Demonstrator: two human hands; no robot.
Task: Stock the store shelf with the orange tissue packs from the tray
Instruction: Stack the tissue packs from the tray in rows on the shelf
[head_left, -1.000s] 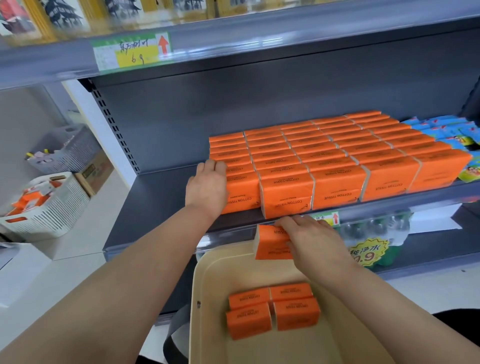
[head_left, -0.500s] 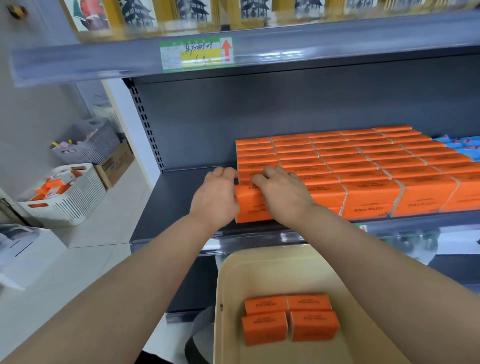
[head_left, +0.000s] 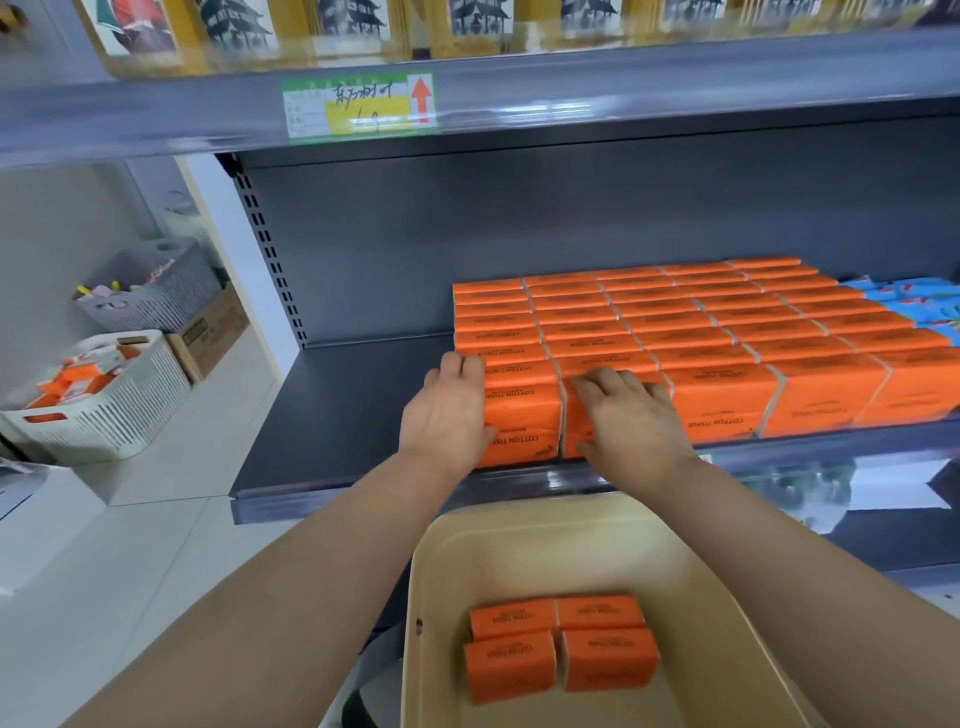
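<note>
"COTTON TISSUE" printed on the orange tissue packs (head_left: 727, 395) — price tag (head_left: 358, 104) handwriting blurred, perhaps a 9.

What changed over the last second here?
The right hand carried one pack from the tray up to the front-left of the shelf row, let go, and now rests flat on the neighbouring pack. The left hand stayed against the row's left side; four packs stayed in the tray.

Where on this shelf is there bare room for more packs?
The shelf board is bare left of the orange packs, from the left hand to the perforated upright. Rightward is crowded: orange packs abut blue packs.
</note>
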